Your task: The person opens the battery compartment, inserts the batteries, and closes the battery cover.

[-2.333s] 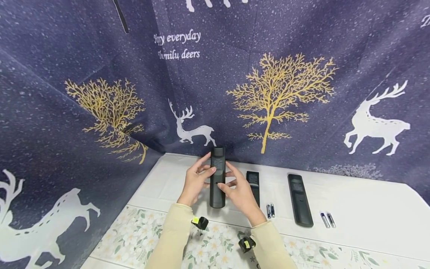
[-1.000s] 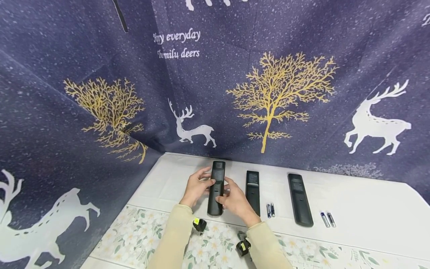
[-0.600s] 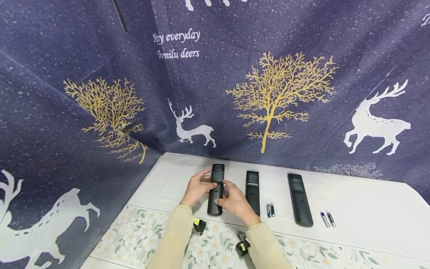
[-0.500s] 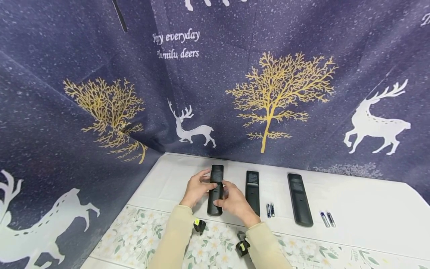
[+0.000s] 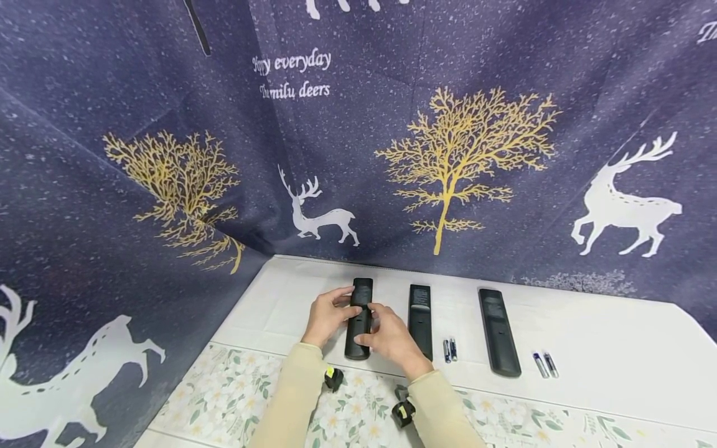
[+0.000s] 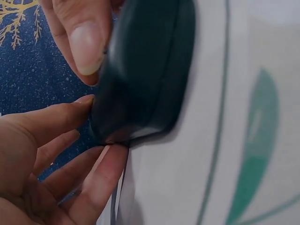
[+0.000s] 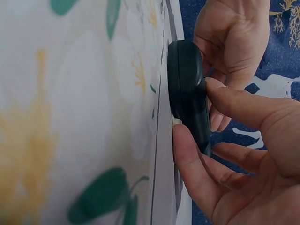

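Note:
A black remote control [image 5: 358, 326] lies back side up on the white table, between both hands. My left hand [image 5: 326, 317] grips its left edge, thumb on the back. From the right edge my right hand [image 5: 390, 336] holds it, with the thumb lower down on the back. In the left wrist view the rounded near end of the remote control [image 6: 145, 70] is close to the tabletop. The right wrist view shows the remote control [image 7: 187, 70] side-on, pinched between thumb and fingers of the right hand [image 7: 253, 154]; its underside is hidden.
Right of the hands lies a second black remote [image 5: 421, 323], with a pair of batteries [image 5: 450, 350] beside it. Farther right are a third remote [image 5: 500, 336] and another pair of batteries [image 5: 545, 364]. A dark patterned cloth [image 5: 347, 155] hangs behind the table.
The remote control has come down from a raised, upright tilt to lying close to the table, nearer to me. Both hands stayed on it and moved slightly down, uncovering the second remote.

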A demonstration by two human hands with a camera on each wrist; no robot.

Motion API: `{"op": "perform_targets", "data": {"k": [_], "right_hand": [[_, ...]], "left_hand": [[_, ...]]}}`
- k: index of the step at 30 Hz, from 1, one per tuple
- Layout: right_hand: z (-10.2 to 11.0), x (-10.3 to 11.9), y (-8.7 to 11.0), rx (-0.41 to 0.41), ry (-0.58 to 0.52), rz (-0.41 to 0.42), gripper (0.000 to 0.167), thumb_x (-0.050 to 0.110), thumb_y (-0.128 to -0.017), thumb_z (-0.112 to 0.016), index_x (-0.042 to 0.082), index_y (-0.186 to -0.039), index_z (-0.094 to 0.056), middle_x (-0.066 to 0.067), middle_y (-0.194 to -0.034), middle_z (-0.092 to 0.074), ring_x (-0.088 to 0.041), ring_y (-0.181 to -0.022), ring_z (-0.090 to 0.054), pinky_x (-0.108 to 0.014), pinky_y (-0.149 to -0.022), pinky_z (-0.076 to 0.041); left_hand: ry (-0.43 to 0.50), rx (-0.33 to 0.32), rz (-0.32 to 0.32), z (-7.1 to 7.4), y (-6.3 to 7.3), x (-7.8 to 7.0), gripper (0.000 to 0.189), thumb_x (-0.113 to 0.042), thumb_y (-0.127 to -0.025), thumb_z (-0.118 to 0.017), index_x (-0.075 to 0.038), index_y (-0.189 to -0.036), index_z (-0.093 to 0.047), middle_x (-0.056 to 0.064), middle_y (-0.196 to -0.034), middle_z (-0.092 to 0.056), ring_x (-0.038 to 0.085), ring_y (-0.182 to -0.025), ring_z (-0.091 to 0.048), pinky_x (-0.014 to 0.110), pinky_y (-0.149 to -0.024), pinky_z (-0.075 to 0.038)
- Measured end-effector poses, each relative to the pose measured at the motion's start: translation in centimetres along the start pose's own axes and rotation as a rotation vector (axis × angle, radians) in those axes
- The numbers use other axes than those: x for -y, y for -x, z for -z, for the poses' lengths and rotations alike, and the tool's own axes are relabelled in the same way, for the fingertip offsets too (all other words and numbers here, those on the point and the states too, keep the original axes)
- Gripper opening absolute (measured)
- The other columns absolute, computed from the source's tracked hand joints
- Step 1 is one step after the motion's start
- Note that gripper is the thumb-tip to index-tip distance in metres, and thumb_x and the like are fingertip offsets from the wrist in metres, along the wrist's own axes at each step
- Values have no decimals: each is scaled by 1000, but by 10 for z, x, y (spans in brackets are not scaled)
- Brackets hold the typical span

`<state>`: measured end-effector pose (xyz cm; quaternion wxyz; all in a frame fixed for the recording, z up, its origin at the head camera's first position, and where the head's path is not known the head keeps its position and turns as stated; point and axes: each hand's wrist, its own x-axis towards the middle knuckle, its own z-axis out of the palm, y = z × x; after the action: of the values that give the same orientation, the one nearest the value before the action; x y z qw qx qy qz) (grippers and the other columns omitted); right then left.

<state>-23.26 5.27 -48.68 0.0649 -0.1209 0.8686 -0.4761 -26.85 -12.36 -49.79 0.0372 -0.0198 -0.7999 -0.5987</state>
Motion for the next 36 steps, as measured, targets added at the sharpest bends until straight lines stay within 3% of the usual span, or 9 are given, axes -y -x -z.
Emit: {"op": "perform_targets", "data": {"k": [8, 19, 23, 28, 36], "right_hand": [[1, -1, 2, 11, -41, -20, 81, 12, -89, -89, -4, -155, -46, -23, -128, -57, -19, -78, -65, -34, -60, -60], [0, -1, 2, 4, -40, -26, 76, 13, -91, -87, -3, -154, -48, -24, -131, -56, -20, -82, -65, -34, -60, -60], [-1, 0, 2, 2, -44, -34, 75, 16, -94, -84, -3, -156, -46, -25, -133, -56, -19, -75, -66, -34, -60, -60], [3, 1, 3, -6, -79, -25, 74, 18, -98, -80, -2, -158, -42, -28, -138, -55, -21, -70, -69, -36, -63, -61], [22, 6, 8, -121, -5, 25, 63, 19, -100, -77, 0, -154, -50, -23, -138, -62, -34, -107, -70, -46, -79, -61]], "left_hand": [[-79, -18, 8, -2, 3, -1, 46, -4, -89, -84, -7, -134, -75, 21, -123, -74, 38, -113, -72, 37, -71, -65], [-90, -37, 15, -3, 5, -2, 44, -4, -89, -83, -6, -132, -76, 21, -123, -73, 36, -107, -74, 36, -68, -64], [-119, -105, -34, -2, 4, -7, 37, -7, -90, -83, -6, -127, -78, 18, -119, -75, 31, -97, -76, 31, -66, -62], [-45, -166, -86, 0, 5, -23, 33, -9, -92, -83, -6, -125, -79, 19, -119, -76, 29, -87, -77, 36, -69, -63], [57, -115, -21, -11, 9, -38, 43, -17, -94, -82, -9, -136, -74, 23, -131, -69, 33, -102, -75, 50, -81, -64]]}}
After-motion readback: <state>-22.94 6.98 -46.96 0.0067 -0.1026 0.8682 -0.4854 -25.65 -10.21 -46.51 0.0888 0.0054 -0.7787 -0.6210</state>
